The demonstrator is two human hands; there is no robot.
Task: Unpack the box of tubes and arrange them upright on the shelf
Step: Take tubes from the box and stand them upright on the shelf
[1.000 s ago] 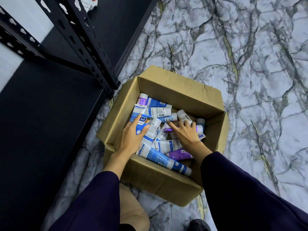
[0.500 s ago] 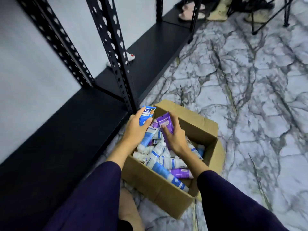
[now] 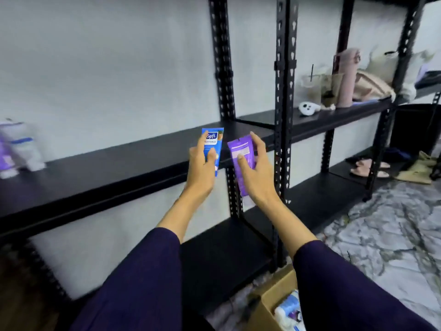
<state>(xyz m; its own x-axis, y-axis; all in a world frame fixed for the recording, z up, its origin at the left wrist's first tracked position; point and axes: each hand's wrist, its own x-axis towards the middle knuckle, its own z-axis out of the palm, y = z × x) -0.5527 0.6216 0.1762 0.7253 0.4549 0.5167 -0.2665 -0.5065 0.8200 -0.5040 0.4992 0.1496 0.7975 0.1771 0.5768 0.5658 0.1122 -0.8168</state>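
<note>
Black slotted-steel shelving [image 3: 133,163] runs along a pale wall. Far left on the middle shelf stand a few blurred white and purple tubes [image 3: 16,149]. The left hand [image 3: 200,168] holds a blue tube [image 3: 212,145] upright, thumb and fingers curled round it, just before the shelf edge. Just beside it, the right hand [image 3: 256,173] grips a purple tube [image 3: 241,158], tilted slightly. Lower right, the cardboard box [image 3: 269,304] sits on marble floor, tubes inside.

Two tubes [image 3: 14,149] stand at the far left of the shelf [image 3: 119,168]. The box [image 3: 274,304] sits on the floor [image 3: 381,235], near, right of the shelf's post [image 3: 284,115].
</note>
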